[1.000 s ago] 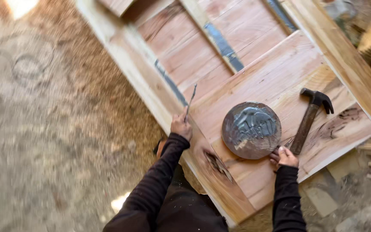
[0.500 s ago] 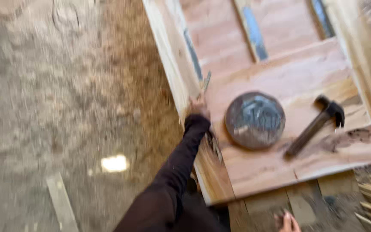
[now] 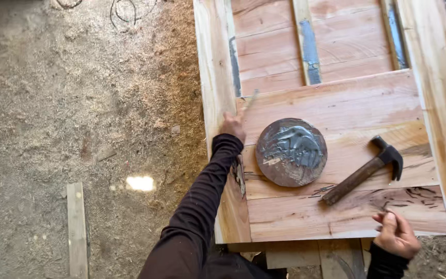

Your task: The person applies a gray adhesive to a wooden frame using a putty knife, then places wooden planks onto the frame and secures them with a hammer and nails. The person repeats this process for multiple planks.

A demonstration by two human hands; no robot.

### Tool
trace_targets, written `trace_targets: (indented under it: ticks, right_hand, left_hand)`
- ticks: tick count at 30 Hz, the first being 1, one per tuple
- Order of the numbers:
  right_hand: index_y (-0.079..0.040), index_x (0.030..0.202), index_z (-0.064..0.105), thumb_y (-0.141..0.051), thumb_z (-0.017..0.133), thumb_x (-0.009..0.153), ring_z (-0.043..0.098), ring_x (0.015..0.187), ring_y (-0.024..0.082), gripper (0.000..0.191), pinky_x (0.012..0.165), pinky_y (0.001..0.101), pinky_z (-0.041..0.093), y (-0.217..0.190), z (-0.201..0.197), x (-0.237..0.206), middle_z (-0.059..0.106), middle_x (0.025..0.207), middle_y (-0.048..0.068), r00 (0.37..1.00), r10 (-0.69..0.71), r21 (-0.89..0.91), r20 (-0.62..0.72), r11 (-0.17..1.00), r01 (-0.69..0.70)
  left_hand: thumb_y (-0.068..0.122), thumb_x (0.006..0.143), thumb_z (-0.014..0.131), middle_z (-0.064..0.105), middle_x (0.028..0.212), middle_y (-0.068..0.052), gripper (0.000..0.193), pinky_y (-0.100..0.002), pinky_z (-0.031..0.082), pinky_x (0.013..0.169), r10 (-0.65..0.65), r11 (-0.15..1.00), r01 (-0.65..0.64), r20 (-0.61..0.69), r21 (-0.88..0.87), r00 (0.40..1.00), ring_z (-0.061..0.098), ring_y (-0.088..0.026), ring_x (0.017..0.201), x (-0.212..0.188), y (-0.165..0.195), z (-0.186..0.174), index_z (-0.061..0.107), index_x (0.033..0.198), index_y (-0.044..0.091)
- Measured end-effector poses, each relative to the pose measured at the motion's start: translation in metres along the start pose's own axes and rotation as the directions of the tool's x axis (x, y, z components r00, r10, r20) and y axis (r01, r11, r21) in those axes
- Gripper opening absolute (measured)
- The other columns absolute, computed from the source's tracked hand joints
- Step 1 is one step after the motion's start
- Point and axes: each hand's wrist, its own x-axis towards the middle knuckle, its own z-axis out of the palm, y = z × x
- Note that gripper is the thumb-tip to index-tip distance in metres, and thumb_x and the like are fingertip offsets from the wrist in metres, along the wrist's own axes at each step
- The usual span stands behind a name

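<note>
On the far left lies a sawdust floor (image 3: 78, 103), with a loose slat (image 3: 77, 227) near the lower edge. Right of it stands a wooden frame (image 3: 213, 62) whose far part shows boards crossed by two battens (image 3: 301, 36). Left hand (image 3: 232, 125) rests at the frame's left rail, its grip pinched on a thin stick (image 3: 250, 99) that points away over the near panel (image 3: 336, 103); whether the stick is a blade or a spreader cannot be told. At the panel's middle sits a round disc (image 3: 291, 152) carrying grey paste. Right of the disc a hammer (image 3: 362, 173) lies flat on the panel, untouched, head to the far right. Right hand (image 3: 396, 233) hovers at the panel's near right corner, fingers loosely curled on nothing visible. Judged from this state, the panel boards are already laid in the frame, grey strips show beside the battens, and work along the panel's left seam appears unfinished.
</note>
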Motion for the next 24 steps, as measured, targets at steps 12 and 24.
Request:
trace_targets:
  ticks: [12, 24]
  right_hand:
    - [0.001, 0.139, 0.040, -0.016, 0.044, 0.101, 0.047, 0.140, 0.042, 0.042, 0.111, 0.0475, 0.043, 0.023, 0.152, -0.001, 0.047, 0.151, 0.021, 0.252, 0.783, 0.264, 0.569, 0.116, -0.957]
    - [-0.006, 0.121, 0.052, -0.011, 0.058, 0.087, 0.053, 0.131, 0.033, 0.034, 0.107, 0.0457, 0.041, 0.016, 0.164, 0.014, 0.057, 0.135, 0.011, 0.154, 0.859, 0.291, 0.488, 0.006, -0.957]
  left_hand:
    - [-0.003, 0.077, 0.054, 0.065, 0.101, -0.031, 0.072, -0.045, 0.056, 0.085, -0.315, 0.919, 0.273, -0.114, -0.286, 0.942, 0.068, -0.044, 0.093, -0.019, -0.014, 0.027, 0.059, 0.146, 0.015]
    - [0.004, 0.080, 0.062, 0.055, 0.122, -0.024, 0.066, -0.047, 0.052, 0.085, -0.146, 0.977, 0.172, 0.192, -0.124, 0.970, 0.065, -0.041, 0.096, 0.001, -0.013, 0.022, 0.059, 0.143, 0.021]
